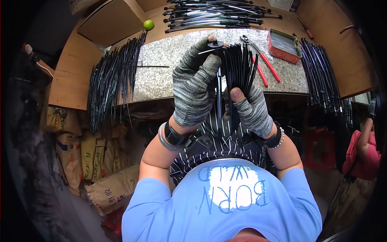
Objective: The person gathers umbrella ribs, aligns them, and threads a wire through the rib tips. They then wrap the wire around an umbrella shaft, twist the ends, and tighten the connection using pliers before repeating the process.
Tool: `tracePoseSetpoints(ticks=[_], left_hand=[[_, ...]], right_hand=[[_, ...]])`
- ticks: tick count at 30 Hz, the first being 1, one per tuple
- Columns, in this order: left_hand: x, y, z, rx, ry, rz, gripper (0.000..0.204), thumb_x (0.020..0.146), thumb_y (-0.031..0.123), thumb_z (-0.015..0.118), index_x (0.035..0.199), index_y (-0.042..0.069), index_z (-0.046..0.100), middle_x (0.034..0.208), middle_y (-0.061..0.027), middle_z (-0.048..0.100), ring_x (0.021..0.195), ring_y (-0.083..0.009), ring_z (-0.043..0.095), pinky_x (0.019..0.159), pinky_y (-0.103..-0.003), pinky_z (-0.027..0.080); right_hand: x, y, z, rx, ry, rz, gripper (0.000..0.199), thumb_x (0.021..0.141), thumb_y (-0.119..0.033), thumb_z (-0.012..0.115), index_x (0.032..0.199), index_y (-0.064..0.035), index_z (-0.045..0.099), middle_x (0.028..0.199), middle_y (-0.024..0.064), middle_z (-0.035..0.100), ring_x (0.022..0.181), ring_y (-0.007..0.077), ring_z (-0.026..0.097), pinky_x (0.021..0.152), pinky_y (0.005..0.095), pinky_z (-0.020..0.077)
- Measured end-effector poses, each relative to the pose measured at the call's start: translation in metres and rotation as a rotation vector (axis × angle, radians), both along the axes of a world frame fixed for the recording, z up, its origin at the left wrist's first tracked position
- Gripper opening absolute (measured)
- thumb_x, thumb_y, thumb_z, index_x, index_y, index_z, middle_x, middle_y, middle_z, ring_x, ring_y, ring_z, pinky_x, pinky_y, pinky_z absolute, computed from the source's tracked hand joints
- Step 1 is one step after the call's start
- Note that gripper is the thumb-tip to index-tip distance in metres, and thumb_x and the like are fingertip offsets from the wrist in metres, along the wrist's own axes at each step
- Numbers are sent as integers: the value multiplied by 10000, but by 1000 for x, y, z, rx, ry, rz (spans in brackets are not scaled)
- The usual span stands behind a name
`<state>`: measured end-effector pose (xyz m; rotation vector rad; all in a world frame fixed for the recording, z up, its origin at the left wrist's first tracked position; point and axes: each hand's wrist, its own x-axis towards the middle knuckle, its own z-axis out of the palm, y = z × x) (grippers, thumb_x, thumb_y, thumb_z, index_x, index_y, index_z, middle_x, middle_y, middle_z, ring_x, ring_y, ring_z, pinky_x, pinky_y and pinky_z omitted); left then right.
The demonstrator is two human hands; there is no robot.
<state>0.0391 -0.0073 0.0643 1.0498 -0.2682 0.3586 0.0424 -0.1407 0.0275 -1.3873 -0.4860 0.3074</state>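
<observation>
Both hands wear grey knitted gloves with open fingertips. My right hand [252,111] grips the lower end of a fan of thin black ribs [240,66] that stand upright and spread toward the top. My left hand [195,84] is raised beside that bundle, its fingers pinching a small black round cap [215,43] at the top end of a thin rod [219,94]. Both hands hover over the near edge of a speckled stone slab [161,70].
Red-handled pliers [262,60] and a red metal tin [284,45] lie on the slab. Piles of black ribs lie at left [111,78], at the back [217,16] and at right [322,76]. A green ball [148,24] rests behind. Sacks [92,161] are stacked below left; another person [365,149] stands at right.
</observation>
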Motion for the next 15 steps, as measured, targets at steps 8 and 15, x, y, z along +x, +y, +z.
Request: tracePoseSetpoints(ticks=[8, 15], left_hand=[[-2, -7, -5, -103, 75, 0, 320, 847, 49, 532, 1161, 5, 493, 1027, -87, 593, 935, -126, 560, 828, -247, 451], [1, -18, -9, 80, -2, 145, 299, 872, 121, 516, 1142, -6, 501, 1001, -76, 596, 927, -128, 561, 812, -247, 457]], right_hand=[[2, 8, -17, -65, -328, -195, 317, 882, -316, 493, 920, -17, 590, 638, 60, 577, 594, 124, 547, 547, 276, 434], [5, 12, -28, -19, -300, -233, 335, 891, -321, 462, 979, -23, 586, 722, 107, 613, 646, 160, 572, 604, 299, 450]])
